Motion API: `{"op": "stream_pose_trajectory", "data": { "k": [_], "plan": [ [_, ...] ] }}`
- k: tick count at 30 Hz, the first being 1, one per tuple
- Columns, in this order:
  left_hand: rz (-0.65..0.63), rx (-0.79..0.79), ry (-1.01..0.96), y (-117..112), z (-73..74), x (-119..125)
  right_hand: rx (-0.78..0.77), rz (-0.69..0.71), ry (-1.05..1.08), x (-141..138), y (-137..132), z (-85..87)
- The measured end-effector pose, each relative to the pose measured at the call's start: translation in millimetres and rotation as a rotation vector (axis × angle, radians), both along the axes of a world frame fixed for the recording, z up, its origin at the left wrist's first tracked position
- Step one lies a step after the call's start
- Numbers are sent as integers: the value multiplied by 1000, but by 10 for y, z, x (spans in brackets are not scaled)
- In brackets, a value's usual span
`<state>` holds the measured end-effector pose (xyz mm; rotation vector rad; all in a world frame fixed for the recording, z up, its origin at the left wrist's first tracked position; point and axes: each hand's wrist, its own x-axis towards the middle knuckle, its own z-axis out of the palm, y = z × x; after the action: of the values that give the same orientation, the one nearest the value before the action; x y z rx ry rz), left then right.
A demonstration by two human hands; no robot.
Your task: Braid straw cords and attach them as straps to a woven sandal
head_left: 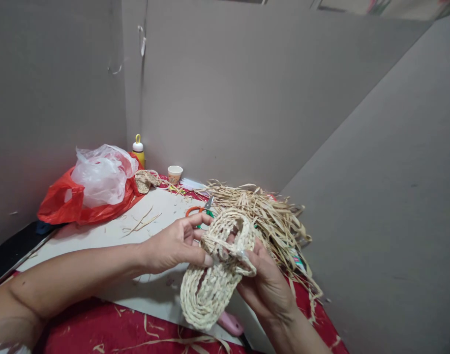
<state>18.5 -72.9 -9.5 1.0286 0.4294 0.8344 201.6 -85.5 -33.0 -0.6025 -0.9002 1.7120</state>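
A pale braided straw sandal, long and rounded at its ends with a cord strap across it, is held up over the white board. My left hand pinches its upper left edge, thumb on the near side and fingers behind. Around its right side is my right hand, with the thumb by the strap and some fingers hidden behind the weave. Just beyond the sandal lie scissors with orange and green handles, partly covered. A pink handle shows beneath it.
A heap of dry straw strips lies behind my right hand. At the back left are a red plastic bag with a clear bag, a yellow bottle, another woven straw piece and a paper cup. Grey walls enclose the red-covered table.
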Motion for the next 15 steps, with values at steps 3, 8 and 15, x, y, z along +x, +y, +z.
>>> {"op": "stream_pose_trajectory", "data": {
  "k": [3, 8, 15],
  "plan": [
    [-18, 7, -16, -1, -5, -8, 4, -3, 11, -4, -7, 15],
    [-15, 46, -1, 4, 5, -27, -11, 24, 27, -10, -2, 31],
    [-10, 48, 14, 22, -12, -31, 6, 13, 33, 9, 12, 9]
  ]
}}
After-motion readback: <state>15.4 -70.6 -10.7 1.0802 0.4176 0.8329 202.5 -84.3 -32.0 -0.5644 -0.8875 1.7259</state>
